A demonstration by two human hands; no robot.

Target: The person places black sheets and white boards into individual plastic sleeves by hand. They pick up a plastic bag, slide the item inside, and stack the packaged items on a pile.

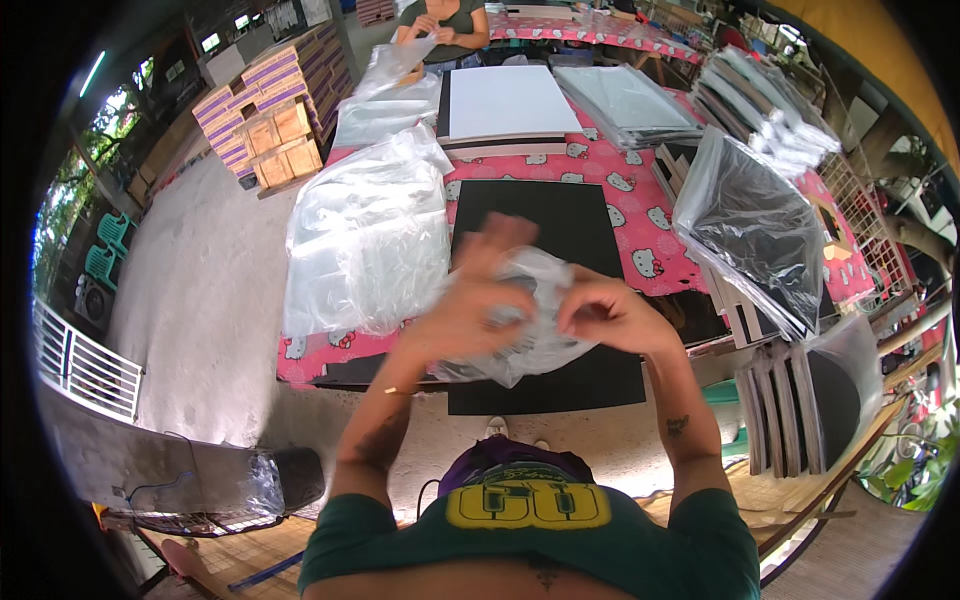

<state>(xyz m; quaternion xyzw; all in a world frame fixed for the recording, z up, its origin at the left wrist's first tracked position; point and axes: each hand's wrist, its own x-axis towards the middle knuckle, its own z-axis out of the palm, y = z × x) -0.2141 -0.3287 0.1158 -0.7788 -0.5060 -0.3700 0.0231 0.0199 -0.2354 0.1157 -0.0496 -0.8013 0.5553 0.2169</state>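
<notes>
A crumpled clear plastic bag (545, 345) is bunched between my hands, above a black rectangular board (540, 215). My right hand (620, 315) is closed, thumb and fingers pinching the bag's right side. At the bag's left side is my left hand (465, 310), smeared by motion; its thumb and forefinger curl together on the plastic while the other fingers point away from me. The board lies on the table and juts past its near edge. Just left of it, a pile of clear plastic bags (370, 240) rests on the pink patterned tablecloth (640, 235).
White sheets (510, 103) lie stacked at the far side, near another person (455, 25) handling plastic. Bagged dark boards (755, 220) stand at the right, with more wrapped boards (785, 410) below. Boxes (275, 95) are piled on the floor at the left.
</notes>
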